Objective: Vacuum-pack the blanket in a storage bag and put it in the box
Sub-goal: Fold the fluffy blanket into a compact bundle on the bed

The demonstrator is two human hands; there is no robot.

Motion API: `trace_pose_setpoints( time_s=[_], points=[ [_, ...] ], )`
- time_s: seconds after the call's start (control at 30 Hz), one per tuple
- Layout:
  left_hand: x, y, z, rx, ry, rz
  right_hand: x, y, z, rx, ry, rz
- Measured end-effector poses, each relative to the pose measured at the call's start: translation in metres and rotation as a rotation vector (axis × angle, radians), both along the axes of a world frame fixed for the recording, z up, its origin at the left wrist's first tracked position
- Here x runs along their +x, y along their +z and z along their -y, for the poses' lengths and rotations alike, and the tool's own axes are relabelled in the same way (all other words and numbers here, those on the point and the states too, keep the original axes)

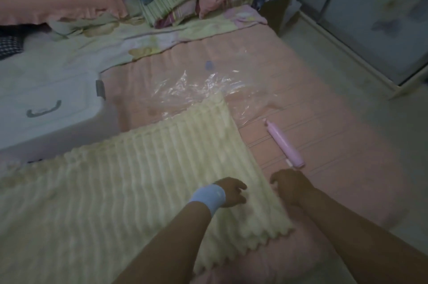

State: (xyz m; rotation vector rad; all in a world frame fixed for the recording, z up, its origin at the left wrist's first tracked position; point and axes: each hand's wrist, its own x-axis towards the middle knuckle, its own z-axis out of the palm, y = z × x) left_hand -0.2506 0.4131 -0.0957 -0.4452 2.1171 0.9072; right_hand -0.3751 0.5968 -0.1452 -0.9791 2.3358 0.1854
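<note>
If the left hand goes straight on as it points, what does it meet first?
The left hand would probably meet the pink pump, just past the blanket, skimming by the right hand; depth unclear.

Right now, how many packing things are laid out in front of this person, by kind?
Cream ribbed blanket: 1
Clear plastic bag: 1
Pink hand pump: 1
White box: 1
Total: 4
</note>
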Motion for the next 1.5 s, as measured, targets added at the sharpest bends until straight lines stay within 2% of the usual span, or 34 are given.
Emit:
trace_pose_setpoints(
  time_s=[0.13,0.3,0.43,0.57,0.7,0.77,0.83,0.97,1.03,1.13,1.23,1.33,1.43,1.5],
  points=[
    [-0.002,-0.014,0.047,-0.165,0.062,-0.059,0.019,-0.008,0.063,-0.314,0.069,0.004],
    [0.002,-0.029,0.131,-0.325,0.232,-0.131,0.011,-0.020,0.157,-0.408,0.156,0.032],
    [0.001,-0.043,0.205,-0.441,0.355,-0.169,-0.014,-0.024,0.234,-0.424,0.170,0.039],
    [-0.006,-0.063,0.274,-0.502,0.355,-0.174,-0.039,-0.033,0.306,-0.422,0.212,-0.021],
    [-0.012,-0.092,0.318,-0.574,0.199,-0.073,-0.057,-0.054,0.357,-0.186,0.298,-0.169],
    [-0.013,-0.105,0.329,-0.578,0.167,0.006,-0.060,-0.063,0.367,-0.061,0.338,-0.244],
    [-0.012,-0.112,0.335,-0.651,0.131,-0.003,-0.062,-0.069,0.370,-0.033,0.412,-0.360],
    [-0.006,-0.107,0.341,-0.830,0.087,-0.228,-0.055,-0.069,0.360,-0.188,0.500,-0.465],
    [0.001,-0.102,0.339,-0.767,0.045,-0.216,-0.048,-0.067,0.346,-0.245,0.536,-0.391],
    [0.016,-0.097,0.331,-0.608,0.041,-0.176,-0.036,-0.054,0.322,-0.189,0.470,-0.061],
    [0.033,-0.092,0.320,-0.535,0.099,-0.236,-0.022,-0.041,0.302,-0.203,0.369,-0.003],
    [0.037,-0.077,0.309,-0.560,0.222,-0.220,-0.013,-0.034,0.288,-0.251,0.439,-0.146],
    [0.026,-0.071,0.311,-0.748,0.205,-0.245,-0.030,-0.034,0.301,-0.365,0.403,-0.394],
    [0.016,-0.073,0.320,-0.741,0.234,-0.241,-0.044,-0.030,0.318,-0.305,0.359,-0.496]
  ],
)
